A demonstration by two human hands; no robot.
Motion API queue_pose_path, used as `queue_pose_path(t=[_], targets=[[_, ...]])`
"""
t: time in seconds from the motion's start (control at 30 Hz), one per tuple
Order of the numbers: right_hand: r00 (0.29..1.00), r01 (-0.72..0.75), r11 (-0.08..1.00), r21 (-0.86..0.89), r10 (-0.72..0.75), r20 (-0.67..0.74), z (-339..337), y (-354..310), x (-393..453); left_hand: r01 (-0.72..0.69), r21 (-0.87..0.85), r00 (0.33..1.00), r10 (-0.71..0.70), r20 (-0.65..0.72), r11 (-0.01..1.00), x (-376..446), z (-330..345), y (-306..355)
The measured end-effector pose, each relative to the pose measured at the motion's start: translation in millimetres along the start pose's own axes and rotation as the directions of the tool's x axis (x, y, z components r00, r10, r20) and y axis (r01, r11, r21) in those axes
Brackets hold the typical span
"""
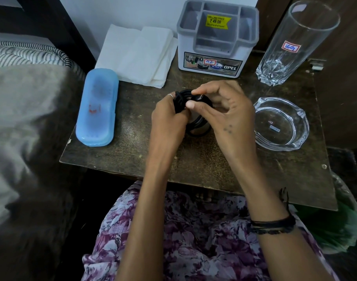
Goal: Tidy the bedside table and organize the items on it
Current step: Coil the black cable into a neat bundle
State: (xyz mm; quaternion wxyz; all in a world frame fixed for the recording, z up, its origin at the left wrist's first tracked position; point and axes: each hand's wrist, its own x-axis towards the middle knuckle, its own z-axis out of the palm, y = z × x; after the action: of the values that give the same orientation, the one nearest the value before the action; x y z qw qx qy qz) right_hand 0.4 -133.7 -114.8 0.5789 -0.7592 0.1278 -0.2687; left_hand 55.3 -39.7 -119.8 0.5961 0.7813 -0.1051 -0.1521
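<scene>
A coiled black cable (196,126) hangs just above the middle of the dark bedside table (133,159). My left hand (169,120) grips the bundled loops on their left side. My right hand (224,110) pinches the cable's metal plug end between thumb and fingers over the coil. A blue plastic case (97,108) lies at the left edge. Folded white napkins (139,55) lie at the back left. A grey and white organizer box (217,37) stands at the back. A tall glass (295,41) and a glass ashtray (281,123) sit on the right.
A bed with grey and striped covers (27,102) borders the table on the left. My floral-clothed lap (194,240) lies below the front edge. A green plastic bag (340,220) sits at the lower right. A wooden door or panel stands behind the tall glass.
</scene>
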Motion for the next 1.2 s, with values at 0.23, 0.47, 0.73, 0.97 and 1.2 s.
queue_pose_path(t=[0.23,0.47,0.73,0.97,1.2], targets=[[0.988,0.097,0.978,-0.186,-0.117,-0.104,8,3,-4,-0.021,0.026,0.997,0.022,-0.068,0.999,0,-1,-1],[0.988,0.068,0.988,-0.140,-0.086,-0.127,13,6,-6,-0.028,-0.024,0.993,0.025,-0.117,0.999,1,-2,-1],[0.983,-0.178,0.982,0.065,0.180,-0.023,7,13,5,0.210,-0.313,0.978,-0.204,0.054,0.926,6,-18,-4],[0.953,-0.298,0.920,0.256,0.303,0.022,17,7,8,-0.238,0.170,0.952,0.265,-0.154,0.956,-2,-29,-3],[0.921,-0.390,0.908,0.154,0.380,0.092,37,18,14,-0.288,0.440,0.930,0.358,-0.083,0.851,-6,-37,-13]])
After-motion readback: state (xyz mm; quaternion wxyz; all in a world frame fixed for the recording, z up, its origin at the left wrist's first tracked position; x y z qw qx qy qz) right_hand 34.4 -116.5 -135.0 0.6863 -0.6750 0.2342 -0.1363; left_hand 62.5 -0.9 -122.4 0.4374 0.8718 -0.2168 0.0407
